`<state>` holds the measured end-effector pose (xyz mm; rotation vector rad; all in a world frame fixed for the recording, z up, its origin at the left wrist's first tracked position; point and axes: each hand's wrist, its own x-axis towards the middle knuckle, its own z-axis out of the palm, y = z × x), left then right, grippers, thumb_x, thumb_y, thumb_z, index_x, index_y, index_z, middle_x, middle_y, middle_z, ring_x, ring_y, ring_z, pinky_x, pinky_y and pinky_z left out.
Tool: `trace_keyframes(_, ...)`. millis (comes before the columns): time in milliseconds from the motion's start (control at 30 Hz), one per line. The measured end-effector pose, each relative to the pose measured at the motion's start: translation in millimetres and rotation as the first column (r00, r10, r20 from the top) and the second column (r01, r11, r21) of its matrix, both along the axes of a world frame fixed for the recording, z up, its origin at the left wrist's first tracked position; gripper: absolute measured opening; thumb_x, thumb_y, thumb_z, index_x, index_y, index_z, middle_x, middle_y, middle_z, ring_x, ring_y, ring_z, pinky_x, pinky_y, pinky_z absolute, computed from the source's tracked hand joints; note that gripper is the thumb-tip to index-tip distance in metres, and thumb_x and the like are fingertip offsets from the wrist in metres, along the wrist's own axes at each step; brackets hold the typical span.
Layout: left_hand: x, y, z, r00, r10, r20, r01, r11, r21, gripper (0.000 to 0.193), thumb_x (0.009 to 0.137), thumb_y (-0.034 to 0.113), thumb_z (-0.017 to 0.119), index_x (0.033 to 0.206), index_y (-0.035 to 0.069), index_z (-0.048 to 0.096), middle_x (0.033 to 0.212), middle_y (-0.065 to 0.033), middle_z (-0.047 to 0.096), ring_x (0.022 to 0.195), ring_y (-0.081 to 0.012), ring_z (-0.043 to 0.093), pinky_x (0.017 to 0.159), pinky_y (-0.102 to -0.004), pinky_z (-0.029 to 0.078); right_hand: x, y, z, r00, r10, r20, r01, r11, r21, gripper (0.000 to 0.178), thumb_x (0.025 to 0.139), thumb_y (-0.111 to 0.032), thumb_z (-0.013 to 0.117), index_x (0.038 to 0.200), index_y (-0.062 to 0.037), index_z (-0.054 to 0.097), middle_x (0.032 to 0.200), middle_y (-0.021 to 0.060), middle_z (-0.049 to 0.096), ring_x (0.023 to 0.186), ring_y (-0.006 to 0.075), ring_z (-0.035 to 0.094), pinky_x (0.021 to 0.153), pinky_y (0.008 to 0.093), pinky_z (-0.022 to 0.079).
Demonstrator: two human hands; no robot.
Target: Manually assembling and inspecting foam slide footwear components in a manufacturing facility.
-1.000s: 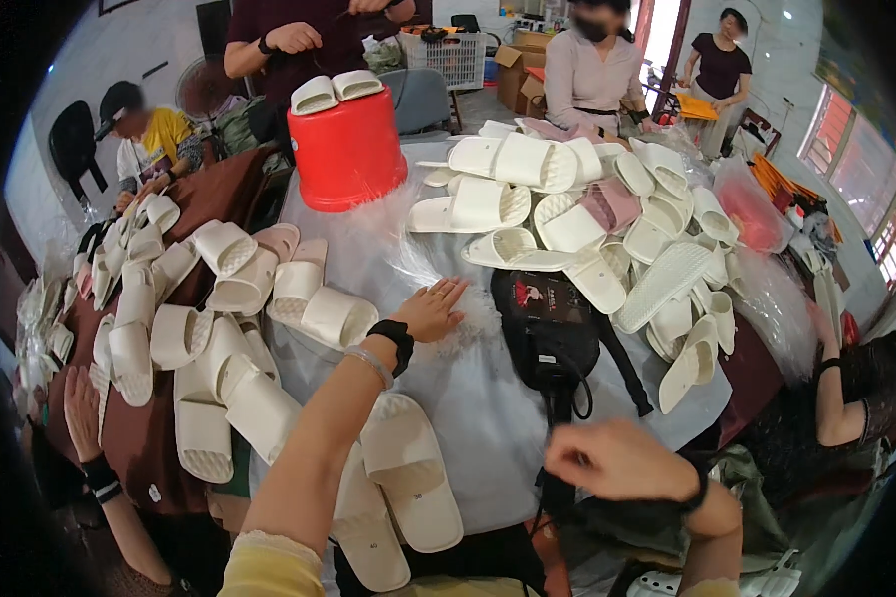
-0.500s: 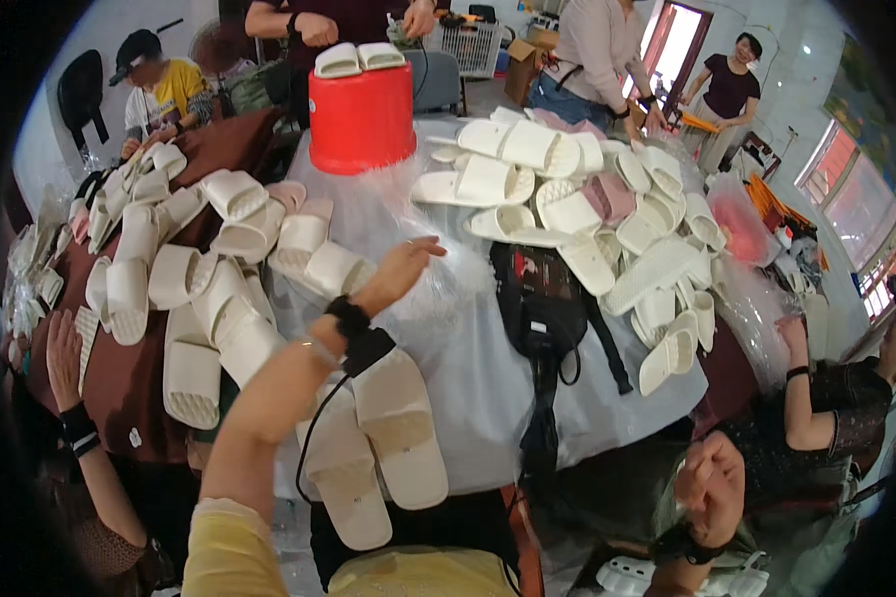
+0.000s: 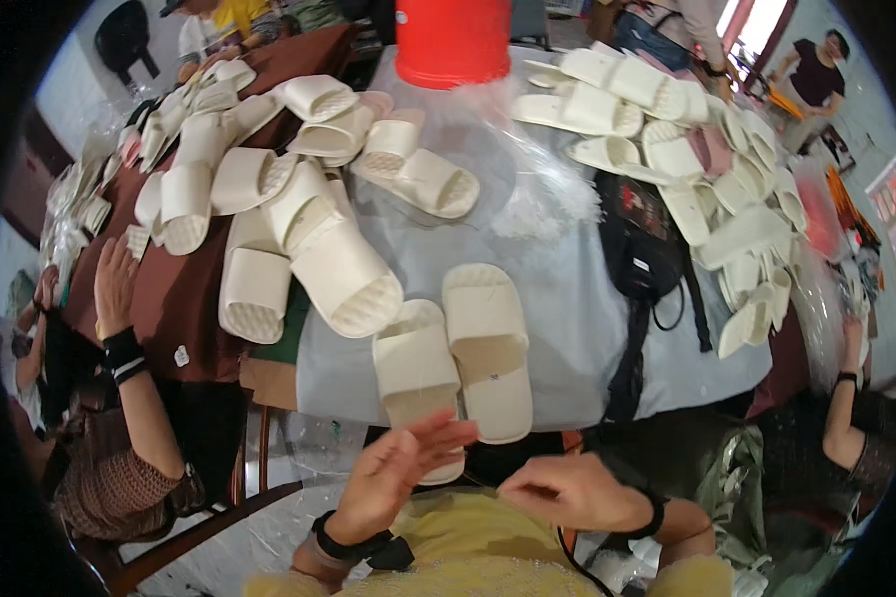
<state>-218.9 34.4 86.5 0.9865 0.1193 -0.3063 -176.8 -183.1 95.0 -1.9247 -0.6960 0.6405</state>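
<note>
Both hands low in frame, pulled in near the chest, above a yellow garment.

Left hand: at about 7 o'clock from frame centre, fingers spread and loose, holding nothing. Fingertips overlap the near end of the left slipper; can't tell if they actually touch it. Black wristband on that wrist.

Right hand: about 5 o'clock from centre, fingers curled in with thumb against fingertips, as if pinching. Can't tell if anything is in the pinch. Black band on that wrist too.

Pair of cream slide slippers sits side by side on the near edge of the table, grey plastic sheet over it. The right slipper lies just beside the left one, touching along the sides, at 12 o'clock from the hands.

Around:
- Heap of cream slippers at 10 to 11 o'clock of the pair, some stacked, some tipped sole-out.
- Second heap at 1 to 2 o'clock.
- Black bag at 2 o'clock of the pair, strap hanging over the table edge.
- Red bucket at 12 o'clock, far side.
- Another person's hand at 9 o'clock, flat on the brown tabletop, black-and-white wristband.
- More people at the far and right edges.
</note>
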Motion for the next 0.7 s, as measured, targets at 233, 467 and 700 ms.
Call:
trace_keyframes(233, -24, 71, -27, 0.686, 0.727, -0.038, -0.727, 0.682, -0.072, 0.028, 0.093, 0.023, 0.038, 0.104, -0.001, 0.047, 0.068, -0.0012, 0.050, 0.051, -0.0114, 0.048, 0.050, -0.0256, 0.043, -16, 1, -43, 0.957, 0.228, -0.176, -0.252, 0.960, -0.126, 0.018, 0.081, -0.024, 0.060, 0.089, -0.0081, 0.063, 0.075, 0.0038, 0.061, 0.062, 0.0116, 0.057, 0.057, 0.0220, 0.044)
trace_keyframes(467, -39, 57, -29, 0.892, 0.163, -0.422, -0.027, 0.951, 0.309, 0.031, 0.091, 0.019, 0.045, 0.114, -0.001, 0.048, 0.071, 0.0006, 0.052, 0.045, -0.0058, 0.045, 0.042, -0.0165, 0.035, -5, -43, -58, 0.813, -0.362, -0.456, 0.363, 0.927, -0.090, 0.013, 0.081, -0.010, 0.059, 0.085, 0.0025, 0.059, 0.072, 0.0015, 0.059, 0.065, 0.0055, 0.052, 0.056, 0.0201, 0.042)
trace_keyframes(700, -34, 30, -51, 0.794, -0.264, -0.548, 0.271, 0.960, -0.069, 0.033, 0.092, 0.017, 0.043, 0.116, -0.004, 0.046, 0.072, -0.0044, 0.056, 0.044, -0.0091, 0.047, 0.041, -0.0188, 0.037, 19, -34, -52, 0.650, -0.488, -0.582, 0.626, 0.778, 0.047, 0.014, 0.085, -0.011, 0.051, 0.088, 0.0027, 0.052, 0.074, 0.0079, 0.058, 0.067, 0.0120, 0.055, 0.062, 0.0230, 0.043)
